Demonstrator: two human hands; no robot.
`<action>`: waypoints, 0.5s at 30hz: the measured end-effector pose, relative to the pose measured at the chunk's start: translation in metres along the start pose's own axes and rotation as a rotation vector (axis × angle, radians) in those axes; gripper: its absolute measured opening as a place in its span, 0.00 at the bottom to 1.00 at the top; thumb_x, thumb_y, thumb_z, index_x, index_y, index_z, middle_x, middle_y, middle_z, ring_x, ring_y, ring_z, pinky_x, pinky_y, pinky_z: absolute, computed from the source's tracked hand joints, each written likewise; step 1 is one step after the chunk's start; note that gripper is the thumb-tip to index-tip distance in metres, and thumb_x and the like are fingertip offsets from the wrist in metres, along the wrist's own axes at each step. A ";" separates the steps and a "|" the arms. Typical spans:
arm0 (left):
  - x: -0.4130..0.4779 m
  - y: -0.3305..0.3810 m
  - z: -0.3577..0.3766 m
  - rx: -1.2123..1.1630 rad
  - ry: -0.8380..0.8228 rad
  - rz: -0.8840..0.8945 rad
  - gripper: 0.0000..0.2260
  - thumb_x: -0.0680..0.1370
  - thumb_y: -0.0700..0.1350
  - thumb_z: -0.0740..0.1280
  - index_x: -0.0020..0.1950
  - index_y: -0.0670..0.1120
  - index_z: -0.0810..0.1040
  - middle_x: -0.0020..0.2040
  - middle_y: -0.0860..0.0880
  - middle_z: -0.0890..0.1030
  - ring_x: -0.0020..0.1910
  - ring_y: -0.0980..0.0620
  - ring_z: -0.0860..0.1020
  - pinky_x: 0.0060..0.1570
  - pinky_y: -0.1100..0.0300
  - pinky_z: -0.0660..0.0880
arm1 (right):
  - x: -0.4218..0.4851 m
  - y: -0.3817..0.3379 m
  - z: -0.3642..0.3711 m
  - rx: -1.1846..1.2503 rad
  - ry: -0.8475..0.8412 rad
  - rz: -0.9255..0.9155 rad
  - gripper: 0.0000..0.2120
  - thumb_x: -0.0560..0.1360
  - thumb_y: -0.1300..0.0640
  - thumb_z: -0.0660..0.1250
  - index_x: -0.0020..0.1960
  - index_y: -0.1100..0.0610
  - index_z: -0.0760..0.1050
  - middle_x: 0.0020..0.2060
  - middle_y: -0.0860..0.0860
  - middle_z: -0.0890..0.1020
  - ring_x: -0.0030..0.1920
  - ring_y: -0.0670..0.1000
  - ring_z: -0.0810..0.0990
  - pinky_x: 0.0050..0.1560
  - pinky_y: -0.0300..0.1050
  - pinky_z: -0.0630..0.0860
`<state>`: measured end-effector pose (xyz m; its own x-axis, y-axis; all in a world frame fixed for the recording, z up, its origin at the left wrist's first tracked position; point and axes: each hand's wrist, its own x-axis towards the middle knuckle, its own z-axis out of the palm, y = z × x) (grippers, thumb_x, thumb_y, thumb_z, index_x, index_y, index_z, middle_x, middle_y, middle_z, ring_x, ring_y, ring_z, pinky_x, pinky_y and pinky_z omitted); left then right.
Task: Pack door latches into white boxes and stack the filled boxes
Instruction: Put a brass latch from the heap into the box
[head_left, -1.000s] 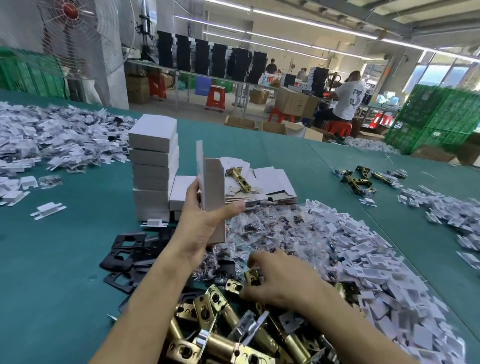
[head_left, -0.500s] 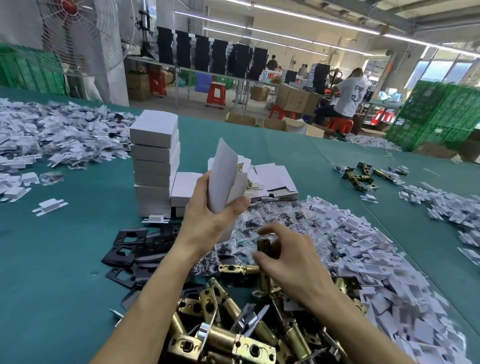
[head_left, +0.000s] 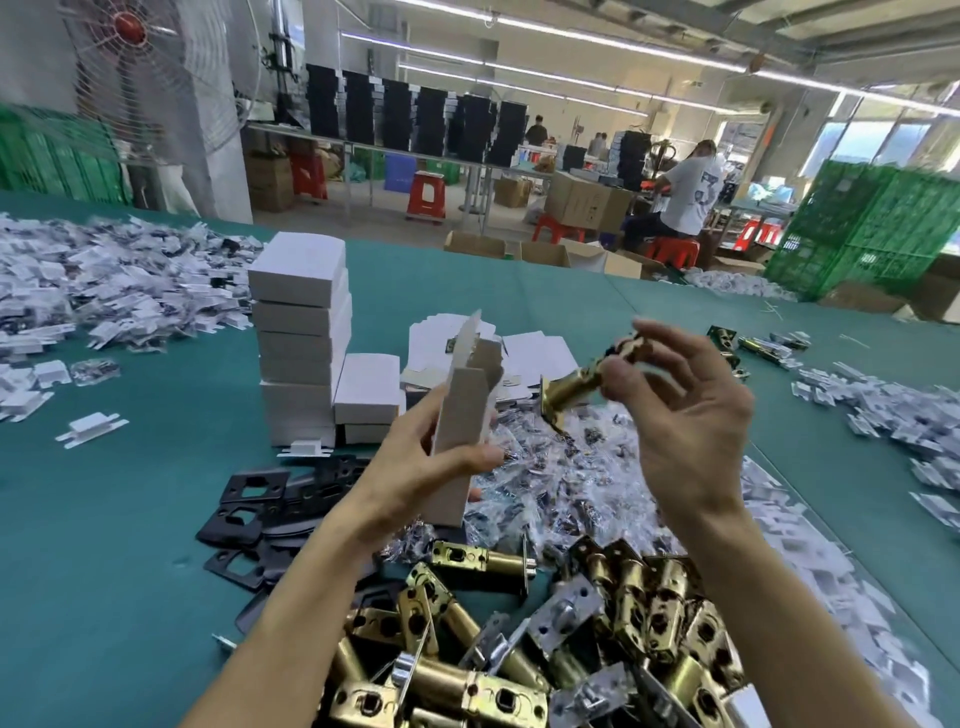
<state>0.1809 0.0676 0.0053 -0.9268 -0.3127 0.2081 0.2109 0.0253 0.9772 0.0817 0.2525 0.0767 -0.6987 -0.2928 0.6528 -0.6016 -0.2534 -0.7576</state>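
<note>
From my remote seat I see both forearms reaching up from the bottom edge, the 2 hands raised over the green table (head_left: 104, 571). The left hand (head_left: 415, 467) grips 1 white box (head_left: 462, 415) upright, thumb laid across its front face and fingers behind, with the top flap standing open. The right hand (head_left: 685, 415) is lifted higher, palm turned toward me, and pinches 1 brass latch (head_left: 576, 387) by its rear end between thumb and fingertips (the other fingers fan out loosely). The latch hangs in the air just right of the box's open top, its faceplate end tilted down toward the box and not touching it. Behind the left hand stands a tall stack of filled boxes (head_left: 301, 338), and a short stack of 2 (head_left: 369, 395) touches its right side. More brass latches (head_left: 519, 649) are heaped nearest me, with black plates (head_left: 249, 509) to their left.
</note>
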 end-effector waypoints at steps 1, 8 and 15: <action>0.000 -0.001 0.000 -0.015 -0.038 -0.013 0.39 0.61 0.55 0.78 0.71 0.52 0.72 0.60 0.48 0.79 0.56 0.49 0.81 0.46 0.51 0.82 | 0.005 -0.006 0.002 0.026 -0.015 -0.037 0.16 0.71 0.61 0.72 0.58 0.54 0.76 0.46 0.47 0.84 0.48 0.48 0.85 0.52 0.43 0.81; -0.002 -0.004 0.003 -0.008 -0.158 -0.032 0.33 0.60 0.52 0.74 0.65 0.53 0.74 0.61 0.42 0.77 0.49 0.51 0.80 0.44 0.51 0.82 | 0.017 -0.026 0.027 -0.077 -0.194 -0.150 0.18 0.69 0.61 0.75 0.58 0.55 0.77 0.47 0.52 0.84 0.45 0.50 0.86 0.49 0.45 0.83; -0.001 -0.007 0.004 0.081 -0.146 -0.024 0.34 0.58 0.58 0.81 0.61 0.72 0.72 0.54 0.59 0.79 0.52 0.58 0.81 0.45 0.57 0.81 | 0.024 -0.025 0.042 -0.363 -0.178 -0.142 0.18 0.70 0.59 0.78 0.59 0.55 0.81 0.45 0.48 0.85 0.41 0.43 0.85 0.44 0.42 0.83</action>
<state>0.1794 0.0719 -0.0012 -0.9679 -0.1727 0.1828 0.1678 0.0978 0.9810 0.0964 0.2128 0.1112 -0.5409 -0.4407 0.7164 -0.8063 0.0292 -0.5908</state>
